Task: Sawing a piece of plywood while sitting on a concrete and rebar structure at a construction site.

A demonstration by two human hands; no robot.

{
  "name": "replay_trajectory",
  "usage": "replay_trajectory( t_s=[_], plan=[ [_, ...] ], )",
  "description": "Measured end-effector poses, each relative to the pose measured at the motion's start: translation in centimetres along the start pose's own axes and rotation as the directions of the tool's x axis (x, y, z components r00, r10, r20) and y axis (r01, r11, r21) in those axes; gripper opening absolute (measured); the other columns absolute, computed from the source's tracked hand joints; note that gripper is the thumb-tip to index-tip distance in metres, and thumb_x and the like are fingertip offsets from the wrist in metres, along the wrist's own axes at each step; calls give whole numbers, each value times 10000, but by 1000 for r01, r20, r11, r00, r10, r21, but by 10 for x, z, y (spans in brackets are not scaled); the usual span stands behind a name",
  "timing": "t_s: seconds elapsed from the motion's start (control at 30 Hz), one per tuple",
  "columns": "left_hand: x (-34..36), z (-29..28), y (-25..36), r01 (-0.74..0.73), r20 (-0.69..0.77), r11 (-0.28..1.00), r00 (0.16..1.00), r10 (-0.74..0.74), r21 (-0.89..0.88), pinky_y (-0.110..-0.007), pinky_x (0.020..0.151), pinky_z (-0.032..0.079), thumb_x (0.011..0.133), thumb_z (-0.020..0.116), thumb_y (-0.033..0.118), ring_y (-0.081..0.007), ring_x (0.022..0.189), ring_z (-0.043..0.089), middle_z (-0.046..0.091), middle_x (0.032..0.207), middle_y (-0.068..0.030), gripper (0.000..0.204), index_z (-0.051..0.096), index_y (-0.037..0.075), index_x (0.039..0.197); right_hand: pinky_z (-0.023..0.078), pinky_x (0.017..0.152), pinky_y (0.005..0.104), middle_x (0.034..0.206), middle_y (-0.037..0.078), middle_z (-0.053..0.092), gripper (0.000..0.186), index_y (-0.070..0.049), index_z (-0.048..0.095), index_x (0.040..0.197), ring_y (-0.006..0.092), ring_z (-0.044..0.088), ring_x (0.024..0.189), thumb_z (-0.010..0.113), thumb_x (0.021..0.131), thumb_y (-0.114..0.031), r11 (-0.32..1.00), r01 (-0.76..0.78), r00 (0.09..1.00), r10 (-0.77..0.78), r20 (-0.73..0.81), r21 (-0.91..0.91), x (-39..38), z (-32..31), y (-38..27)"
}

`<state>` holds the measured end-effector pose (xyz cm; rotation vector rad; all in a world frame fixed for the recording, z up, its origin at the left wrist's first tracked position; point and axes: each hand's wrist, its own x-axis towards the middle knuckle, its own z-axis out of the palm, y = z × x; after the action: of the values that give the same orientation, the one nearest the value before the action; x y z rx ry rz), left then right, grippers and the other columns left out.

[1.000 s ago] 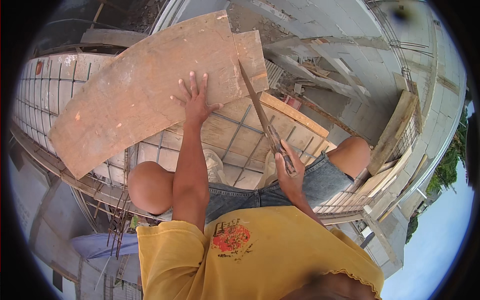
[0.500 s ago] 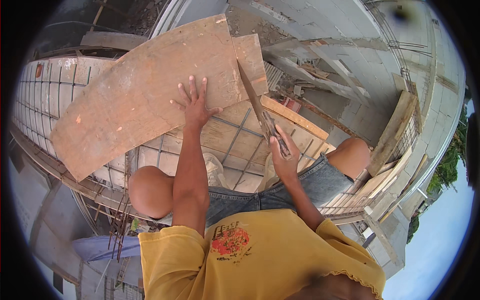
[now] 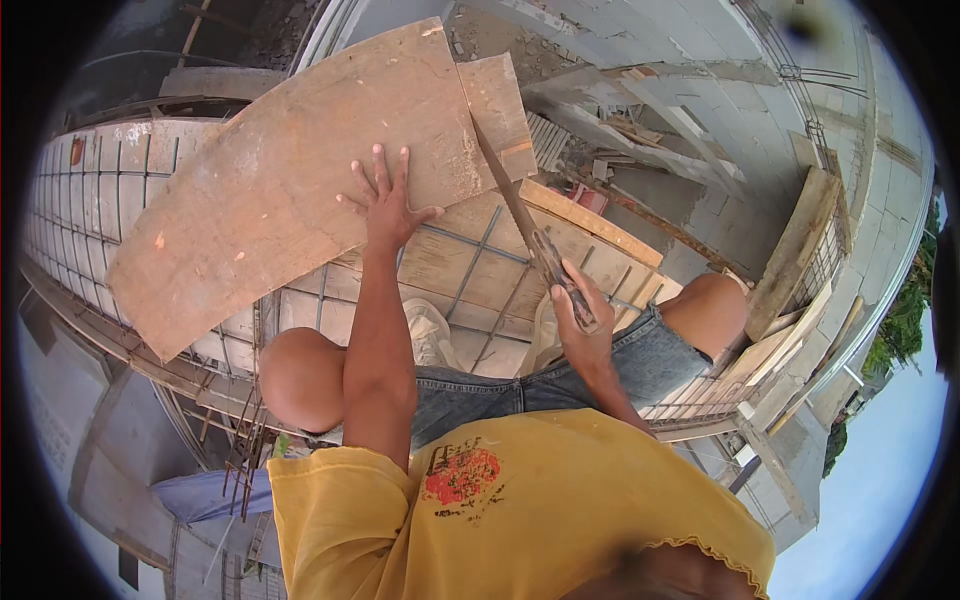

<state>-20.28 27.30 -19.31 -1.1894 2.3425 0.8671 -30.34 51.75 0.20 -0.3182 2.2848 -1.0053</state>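
A large worn plywood sheet [image 3: 300,170] lies slanted in front of me over a grid of steel bars. My left hand [image 3: 390,205] presses flat on its near edge, fingers spread. In my right hand [image 3: 585,320] is the handle of a hand saw [image 3: 512,205], held closed in my fingers. The blade runs up and left from the handle, and its tip meets the sheet's right edge. Beyond the blade, a smaller plywood piece [image 3: 500,105] sticks out at the right, partly covered by the sheet. Whether the two are joined, I cannot tell.
Rebar grid [image 3: 480,250] crosses the boards under my feet. A timber strip [image 3: 590,222] borders a drop on the right, with rubble and planks below. Grey block walls [image 3: 660,40] rise beyond. Upright rebar ends [image 3: 240,465] stand at lower left, near blue cloth [image 3: 215,495].
My right hand has drawn the saw back toward me and slightly right. My left hand stays spread on the plywood, which looks about as before.
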Motion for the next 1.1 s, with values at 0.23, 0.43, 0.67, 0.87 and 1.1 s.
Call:
replay_trajectory(
  t_s=[0.23, 0.43, 0.67, 0.87, 1.1],
  plan=[
    [1, -14, -7, -51, -111, 999, 992, 53, 19, -805, 1037, -91, 594, 850, 561, -425, 1497, -137, -51, 1671, -18, 1198, 181, 367, 1569, 494, 834, 257, 1082, 154, 700, 368, 30, 605, 1266, 116, 638, 958, 671, 931, -108, 999, 19, 1000, -18, 24, -28, -43, -35, -19],
    [4, 3, 5, -71, -54, 997, 996, 73, 39, -823, 1013, -95, 596, 851, 560, -427, 1497, -137, -57, 1671, -26, 1201, 176, 365, 1571, 493, 895, 327, 1065, 192, 702, 387, -13, 639, 1240, 238, 674, 988, 678, 922, -231, 974, 226, 965, -229, -131, -32, 165, 86, -8],
    [9, 0, 3, -70, -96, 996, 993, 75, 50, -816, 1009, -97, 563, 817, 662, -436, 1493, -146, -72, 1669, -64, 1246, 171, 339, 1578, 450, 972, 300, 1216, 161, 659, 430, 7, 615, 1274, 188, 607, 1110, 666, 941, -262, 987, 147, 989, -146, -23, 61, 161, 77, -11],
    [-1, 1, -10, -62, -79, 998, 995, 64, 25, -811, 1018, -107, 579, 820, 635, -431, 1495, -138, -60, 1670, -44, 1221, 172, 352, 1575, 485, 914, 289, 1151, 160, 684, 421, 4, 578, 1318, 180, 647, 1064, 679, 932, -131, 998, -34, 999, 32, 29, 45, -14, -10, -12],
    [-4, -11, -5, -52, -93, 999, 994, 51, -6, -804, 1029, -116, 604, 837, 574, -419, 1501, -122, -44, 1672, -18, 1192, 171, 369, 1571, 494, 828, 250, 1052, 113, 704, 350, 32, 615, 1259, 111, 626, 936, 663, 937, -96, 999, 16, 999, -14, -43, 33, 3, -8, -5]
  ],
)
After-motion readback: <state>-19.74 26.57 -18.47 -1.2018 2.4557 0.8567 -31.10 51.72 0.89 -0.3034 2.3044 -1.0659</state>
